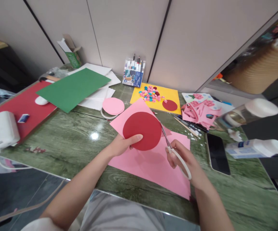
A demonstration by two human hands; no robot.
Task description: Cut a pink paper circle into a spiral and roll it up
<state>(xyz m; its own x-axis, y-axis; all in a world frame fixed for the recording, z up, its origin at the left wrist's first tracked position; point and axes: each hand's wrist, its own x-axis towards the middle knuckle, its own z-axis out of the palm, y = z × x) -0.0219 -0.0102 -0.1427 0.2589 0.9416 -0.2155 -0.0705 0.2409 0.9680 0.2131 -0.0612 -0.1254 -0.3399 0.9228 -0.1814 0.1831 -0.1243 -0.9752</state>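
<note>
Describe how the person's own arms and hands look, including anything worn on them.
The left hand and right hand are bare; no glove, watch or bracelet shows. Both forearms are uncovered. A plain white fabric sleeve shows on the left side; no right sleeve is in view.

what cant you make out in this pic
In the head view:
Left hand: most fingers hidden behind the red circle and pink paper
Scissors: tips too small to tell whether they bite
Marker pack: fine print too small
Ridged tan object: cut off by right edge
</note>
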